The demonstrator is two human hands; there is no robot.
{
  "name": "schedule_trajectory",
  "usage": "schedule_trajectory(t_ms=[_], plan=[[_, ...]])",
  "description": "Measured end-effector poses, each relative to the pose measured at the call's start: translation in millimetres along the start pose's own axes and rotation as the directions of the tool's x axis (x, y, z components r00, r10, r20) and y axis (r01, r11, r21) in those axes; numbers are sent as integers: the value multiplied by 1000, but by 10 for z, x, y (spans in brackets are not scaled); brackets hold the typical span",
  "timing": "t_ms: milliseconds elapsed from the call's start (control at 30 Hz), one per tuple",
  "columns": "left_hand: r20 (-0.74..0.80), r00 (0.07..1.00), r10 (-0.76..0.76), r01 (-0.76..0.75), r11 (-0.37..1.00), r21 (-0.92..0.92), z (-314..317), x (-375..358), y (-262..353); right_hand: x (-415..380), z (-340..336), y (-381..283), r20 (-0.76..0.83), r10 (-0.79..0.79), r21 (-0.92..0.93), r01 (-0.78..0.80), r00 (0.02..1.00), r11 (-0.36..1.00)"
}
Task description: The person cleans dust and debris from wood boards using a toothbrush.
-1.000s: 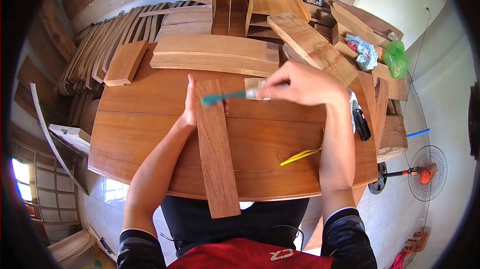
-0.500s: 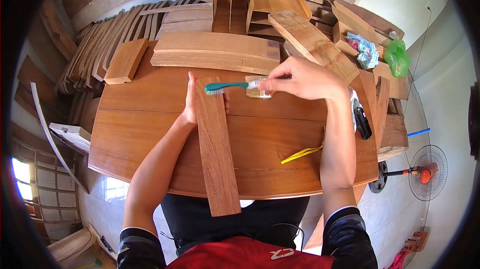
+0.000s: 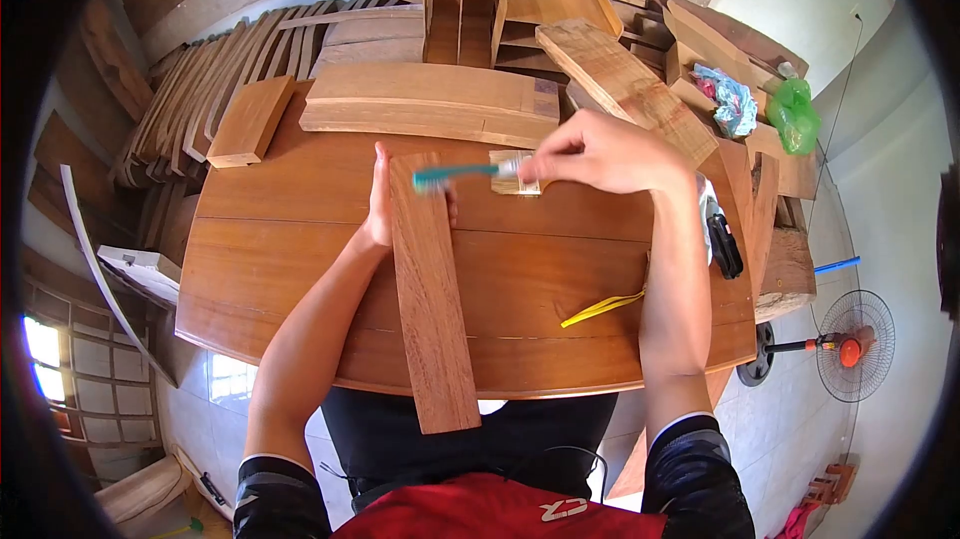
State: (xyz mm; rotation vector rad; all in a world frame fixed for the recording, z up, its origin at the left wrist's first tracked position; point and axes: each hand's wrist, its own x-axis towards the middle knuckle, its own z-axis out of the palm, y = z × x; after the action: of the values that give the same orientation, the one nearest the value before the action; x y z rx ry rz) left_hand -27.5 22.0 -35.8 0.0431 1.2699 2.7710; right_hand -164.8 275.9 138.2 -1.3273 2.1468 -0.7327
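Observation:
A reddish-brown wooden board (image 3: 433,309) slants lengthwise over the table's front edge, its near end above my lap. My left hand (image 3: 382,201) grips its far end, thumb along the left side and fingertips showing at the right side. In my right hand (image 3: 590,154) is a green toothbrush (image 3: 465,173), pinched by its handle. The brush head, smeared by motion, overlaps the board's far end. Behind the toothbrush handle, a small pale-patterned piece (image 3: 515,184) lies on the table, partly covered.
Thick wooden blocks (image 3: 430,104) line the back of the wooden table (image 3: 270,269). A yellow strap (image 3: 603,310) and a black object (image 3: 725,247) lie by my right arm. Curved wooden pieces (image 3: 215,79) are stacked back left; a fan (image 3: 855,346) stands right.
The toothbrush head has shifted slightly right and become blurred, with my right hand moving slightly. My left hand keeps its hold on the board.

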Motion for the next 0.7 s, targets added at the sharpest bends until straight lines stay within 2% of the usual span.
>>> schedule_trajectory(t_ms=[33,100,133,167,267,300,400,500,567,667,700], plan=[[40,998,42,-45,995,84,-18,17,7,-15,-36,-69,-11,109,-84,-110,994,990],[123,986,116,-144,958,247,-55,44,34,-156,-93,-286,141,44,-148,-23,989,989],[99,990,105,-125,967,222,-57,41,44,-195,-86,-336,221,17,-170,22,975,985],[75,993,90,-104,975,195,-57,39,47,-189,-46,-251,230,-55,-98,80,972,992],[45,998,40,-44,995,94,-57,24,4,-25,-1,-11,-2,85,-64,-85,996,994],[39,999,24,-26,998,61,-51,8,12,-29,-31,-99,-52,149,-144,-155,987,977],[39,996,79,-85,976,200,-21,9,24,-150,-10,-256,87,50,-198,-32,995,980],[133,989,61,-84,980,179,-108,52,30,-100,-15,-170,-5,94,-159,-93,996,983],[116,992,43,-60,988,142,-132,33,-10,-68,-32,-139,-62,122,-136,-130,991,982],[124,990,68,-90,979,185,-129,61,21,-218,-52,-370,98,66,-234,-41,993,971],[129,989,76,-102,972,212,-119,51,12,-237,-47,-383,171,31,-193,2,985,981]])
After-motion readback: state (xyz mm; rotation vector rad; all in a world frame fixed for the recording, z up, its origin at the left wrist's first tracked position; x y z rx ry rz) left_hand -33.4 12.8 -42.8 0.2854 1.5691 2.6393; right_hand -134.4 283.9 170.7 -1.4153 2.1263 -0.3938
